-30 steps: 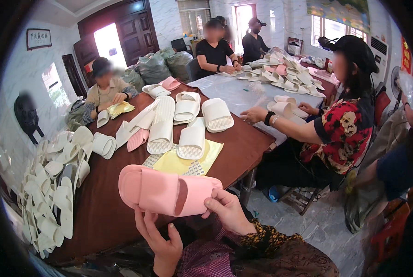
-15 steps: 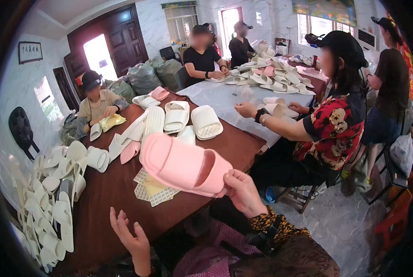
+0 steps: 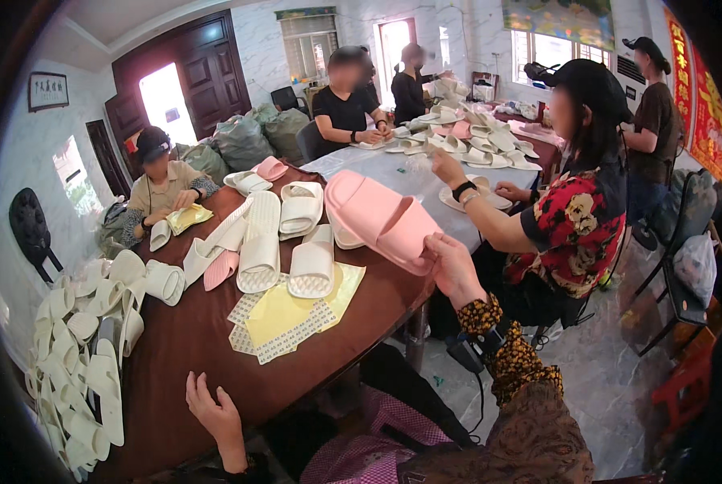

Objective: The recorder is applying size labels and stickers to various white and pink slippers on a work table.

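Observation:
My right hand [image 3: 456, 270] pinches a pink slide slipper [image 3: 373, 211] by one end and holds it raised, tilted, over the table's right part. Near the front edge of the brown-covered table [image 3: 171, 355], my left hand [image 3: 217, 415] is open and holds nothing, its fingers loosely stretched. Between the hands lie yellow sticker sheets [image 3: 284, 327] with small printed labels. Just behind them are two white slippers [image 3: 258, 242] [image 3: 312, 262], the right one overlapping the sheets. The raised pink slipper partly hides another white slipper [image 3: 345, 236].
A large pile of white slippers [image 3: 79, 379] covers the table's left side. Co-workers sit around; one in a floral shirt [image 3: 570, 198] is close on my right. More slippers heap on the far table [image 3: 466, 133]. A black chair [image 3: 679, 274] stands at right.
My right hand has moved the pink slipper up and to the right, uncovering the sticker sheets and a white slipper. My left hand has dropped slightly leftward. The co-worker at right has raised a hand.

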The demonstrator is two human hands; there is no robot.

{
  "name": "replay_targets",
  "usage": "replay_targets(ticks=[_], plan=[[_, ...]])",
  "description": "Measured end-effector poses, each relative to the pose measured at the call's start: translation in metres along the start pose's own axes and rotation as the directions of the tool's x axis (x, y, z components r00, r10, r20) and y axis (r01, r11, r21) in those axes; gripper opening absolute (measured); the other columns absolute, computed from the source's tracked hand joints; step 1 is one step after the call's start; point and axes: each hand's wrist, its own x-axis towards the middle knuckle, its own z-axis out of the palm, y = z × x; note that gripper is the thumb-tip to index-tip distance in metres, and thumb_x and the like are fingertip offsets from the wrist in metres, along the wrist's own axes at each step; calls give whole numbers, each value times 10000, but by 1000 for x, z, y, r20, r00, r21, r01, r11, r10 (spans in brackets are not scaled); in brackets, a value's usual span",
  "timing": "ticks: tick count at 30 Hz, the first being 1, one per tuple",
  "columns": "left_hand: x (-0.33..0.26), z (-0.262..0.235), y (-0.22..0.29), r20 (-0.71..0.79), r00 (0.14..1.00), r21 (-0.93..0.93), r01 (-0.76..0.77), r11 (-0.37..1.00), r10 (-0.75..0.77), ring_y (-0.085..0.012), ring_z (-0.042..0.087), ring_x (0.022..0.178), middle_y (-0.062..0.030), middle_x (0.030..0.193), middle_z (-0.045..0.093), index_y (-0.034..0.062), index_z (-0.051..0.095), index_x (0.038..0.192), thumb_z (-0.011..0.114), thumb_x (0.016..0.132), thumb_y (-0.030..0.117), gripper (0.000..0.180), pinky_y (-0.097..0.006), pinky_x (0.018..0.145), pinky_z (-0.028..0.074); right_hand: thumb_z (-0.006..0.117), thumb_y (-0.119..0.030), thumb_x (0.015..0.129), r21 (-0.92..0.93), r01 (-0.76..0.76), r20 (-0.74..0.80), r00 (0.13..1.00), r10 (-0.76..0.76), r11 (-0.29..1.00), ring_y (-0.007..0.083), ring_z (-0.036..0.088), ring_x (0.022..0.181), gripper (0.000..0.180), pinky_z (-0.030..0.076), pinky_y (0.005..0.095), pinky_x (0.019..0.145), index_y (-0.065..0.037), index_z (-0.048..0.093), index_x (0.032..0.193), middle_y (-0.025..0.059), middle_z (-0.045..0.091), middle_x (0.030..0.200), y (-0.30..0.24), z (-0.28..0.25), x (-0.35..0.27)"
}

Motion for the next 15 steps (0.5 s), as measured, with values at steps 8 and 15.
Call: replay_targets(ticks=[8, 15], plan=[[-4, 3, 0, -43, 998, 82, -51, 995, 54, -362, 455, 1191, -178, 1292, 504, -19, 566, 1135, 573, 807, 48, 335, -465, 975, 367, 522, 21, 855, -28, 165, -89, 982, -167, 986, 174, 611, 772, 168, 558, 342, 650, -19, 561, 1013, 47, 596, 897, -9, -18, 61], [-5, 4, 0, -31, 997, 102, -64, 993, 67, -356, 455, 1193, -169, 1275, 518, -19, 573, 1123, 559, 821, 62, 313, -460, 976, 363, 503, 64, 812, -151, 235, -159, 953, -258, 960, 181, 634, 787, 301, 540, 306, 629, -13, 564, 1096, 58, 622, 930, -4, -47, 110]])
